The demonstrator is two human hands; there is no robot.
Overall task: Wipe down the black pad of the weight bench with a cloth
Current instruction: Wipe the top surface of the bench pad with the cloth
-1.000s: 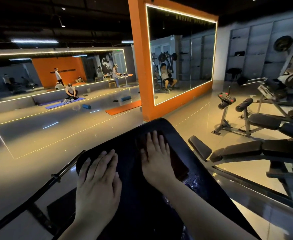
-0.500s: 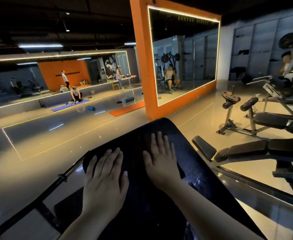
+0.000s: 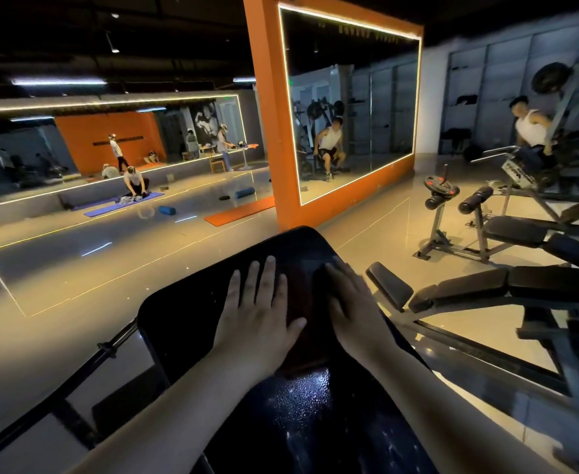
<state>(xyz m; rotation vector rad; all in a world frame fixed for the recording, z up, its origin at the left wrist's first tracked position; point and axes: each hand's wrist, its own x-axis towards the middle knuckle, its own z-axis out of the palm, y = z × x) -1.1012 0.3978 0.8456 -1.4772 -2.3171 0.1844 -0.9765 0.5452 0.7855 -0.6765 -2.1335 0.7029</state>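
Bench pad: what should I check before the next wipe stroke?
1. Cloth lies flat on the pad: ok.
2. Left hand flat, thumb side on the cloth: ok.
3. Right hand flat, pressing the cloth's right part: ok.
4. Near end of the pad dry: not ok, droplets glisten there.
5. Far end of the pad clean: cannot tell, too dark.
6. Room on the right: ok, the neighbouring bench stands apart from the pad.
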